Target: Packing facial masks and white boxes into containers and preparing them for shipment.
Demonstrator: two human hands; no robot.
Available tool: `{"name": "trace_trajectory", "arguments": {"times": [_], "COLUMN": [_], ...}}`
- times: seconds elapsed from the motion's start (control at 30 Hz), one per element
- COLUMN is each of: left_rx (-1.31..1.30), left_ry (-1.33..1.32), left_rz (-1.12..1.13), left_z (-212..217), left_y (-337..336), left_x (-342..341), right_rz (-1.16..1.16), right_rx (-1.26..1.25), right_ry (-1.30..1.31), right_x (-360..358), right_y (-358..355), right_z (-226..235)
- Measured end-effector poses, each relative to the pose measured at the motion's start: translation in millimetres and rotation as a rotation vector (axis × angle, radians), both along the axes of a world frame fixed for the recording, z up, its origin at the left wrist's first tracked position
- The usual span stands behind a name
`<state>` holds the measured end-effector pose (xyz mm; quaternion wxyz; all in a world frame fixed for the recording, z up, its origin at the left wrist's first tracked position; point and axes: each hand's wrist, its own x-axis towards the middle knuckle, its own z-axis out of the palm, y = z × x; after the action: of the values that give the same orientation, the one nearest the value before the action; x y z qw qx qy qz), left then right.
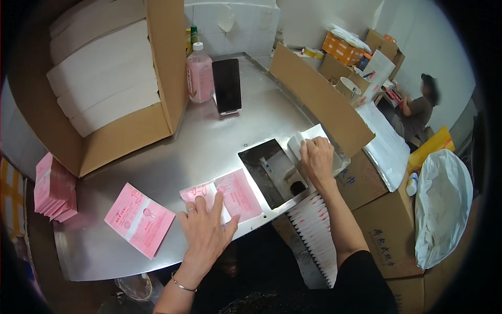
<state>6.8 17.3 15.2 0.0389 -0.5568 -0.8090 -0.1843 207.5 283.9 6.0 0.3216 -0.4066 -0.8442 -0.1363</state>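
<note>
My left hand (204, 230) lies with fingers spread on a pink printed packet (239, 194) with a pale band, near the front edge of the metal table (209, 141). To the right is a rectangular opening (274, 172) in the tabletop, a metal part and a round dark hole visible inside. Beyond its right side, my right hand (320, 159) has its fingers closed on a folded white paper piece (296, 144). Left of my left hand lies a small pile of flat pink packets (140, 220).
A cardboard box (164, 68) of white paper stacks stands at the back left, above a pink packet stack (52, 188). A phone (227, 86) stands beside a pink bottle (200, 76). Cartons and a white bag (444, 209) are at right; another person (421, 107) sits far right.
</note>
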Motion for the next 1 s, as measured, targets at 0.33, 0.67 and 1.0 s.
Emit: {"name": "trace_trajectory", "arguments": {"times": [0.33,0.67,1.0], "left_rx": [0.014,0.139,0.320], "left_ry": [-0.001,-0.208,0.070], "left_rz": [-0.221,-0.245,0.268], "left_z": [-7,3,-7], "left_y": [-5,-4,-74], "left_x": [7,13,-51], "right_rz": [0.141,0.628,0.190], "right_rx": [0.091,-0.227,-0.561], "right_ry": [0.141,-0.416,-0.478], "right_x": [3,-91,-38], "right_y": [-10,-119,-54], "right_z": [-2,-25,-22]}}
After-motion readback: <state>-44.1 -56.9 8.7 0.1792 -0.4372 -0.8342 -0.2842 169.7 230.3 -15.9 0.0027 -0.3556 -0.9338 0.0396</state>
